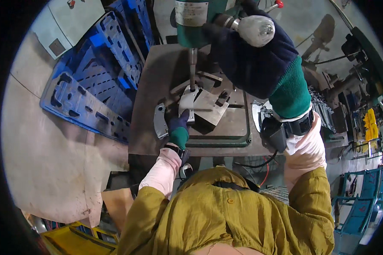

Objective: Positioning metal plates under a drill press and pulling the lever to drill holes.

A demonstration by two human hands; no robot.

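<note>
A green drill press (192, 36) stands in front of me, its spindle (192, 68) reaching down to a curved, light metal plate (187, 101). This plate lies against a blocky steel fixture (210, 108). My left hand (178, 122), in a dark glove with a green cuff, is closed on the plate's near end. Beside it, to the left, lies another curved metal plate (160, 121) with holes. My right hand (253, 59), gloved likewise, is up at the press and wraps around a feed handle with a plastic-wrapped knob (256, 31). Some of its fingers are hidden or blurred.
The fixture sits on a green-edged base (219, 141) on a brown metal table (151, 85). Shiny metal parts (261, 114) lie under my right forearm. Blue plastic pallets (85, 102) stand to the left. A red-tipped lever (278, 4) sticks out beyond my right hand.
</note>
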